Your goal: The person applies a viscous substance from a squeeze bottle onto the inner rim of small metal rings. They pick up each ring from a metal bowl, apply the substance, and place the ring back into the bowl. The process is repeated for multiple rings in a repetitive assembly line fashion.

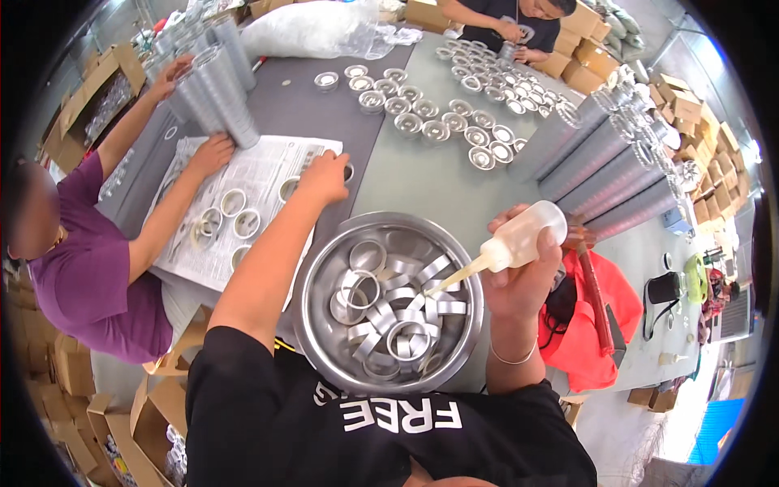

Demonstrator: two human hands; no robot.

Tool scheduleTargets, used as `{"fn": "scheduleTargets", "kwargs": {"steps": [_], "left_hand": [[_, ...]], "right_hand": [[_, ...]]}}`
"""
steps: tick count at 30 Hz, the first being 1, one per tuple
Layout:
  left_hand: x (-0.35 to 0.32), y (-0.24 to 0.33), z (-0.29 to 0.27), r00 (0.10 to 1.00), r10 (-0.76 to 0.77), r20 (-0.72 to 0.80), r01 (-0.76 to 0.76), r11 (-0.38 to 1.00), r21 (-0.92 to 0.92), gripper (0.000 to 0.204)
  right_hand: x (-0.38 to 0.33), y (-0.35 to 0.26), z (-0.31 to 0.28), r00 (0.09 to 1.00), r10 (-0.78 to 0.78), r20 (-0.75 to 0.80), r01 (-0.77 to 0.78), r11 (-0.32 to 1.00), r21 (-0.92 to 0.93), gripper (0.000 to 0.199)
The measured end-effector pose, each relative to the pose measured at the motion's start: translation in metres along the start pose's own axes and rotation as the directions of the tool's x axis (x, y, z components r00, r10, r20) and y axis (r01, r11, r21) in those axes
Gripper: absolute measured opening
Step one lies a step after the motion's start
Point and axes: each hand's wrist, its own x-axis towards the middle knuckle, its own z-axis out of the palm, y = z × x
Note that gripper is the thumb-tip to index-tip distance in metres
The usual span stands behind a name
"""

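Note:
My right hand point(521, 286) is wrapped round a translucent squeeze bottle point(526, 234). The bottle tilts down to the left, and its long yellowish nozzle point(456, 277) points into a steel bowl point(303, 321) close in front of me. Several shiny metal rings point(408, 340) lie jumbled in the bowl. Stretched out past the bowl's left side, my left hand point(326, 175) has its fingers closed at a metal ring point(349, 172), which shows only in part. It is at the right edge of a newspaper sheet point(272, 154), where more rings point(233, 202) lie.
A co-worker in purple point(97, 260) sits left, hands by grey stacked columns point(219, 93). Small metal cups point(410, 123) cover the far table, where another person point(519, 28) works. More grey stacks point(608, 154), a red bag point(580, 325) and a hammer point(595, 292) are at right.

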Motion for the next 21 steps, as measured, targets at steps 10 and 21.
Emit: {"fn": "scheduleTargets", "kwargs": {"steps": [10,21], "left_hand": [[-0.113,0.052,-0.068,0.976,0.098,0.195,0.204,-0.090,-0.975,0.058],[-0.241,0.080,-0.060,0.823,0.363,0.437,0.561,-0.644,-0.520,0.062]], "right_hand": [[-0.006,0.001,-0.005,0.878,-0.458,0.138,0.477,0.854,-0.208,0.059],[-0.040,0.021,0.018,0.496,-0.336,0.801,0.799,0.537,-0.270,0.066]]}}
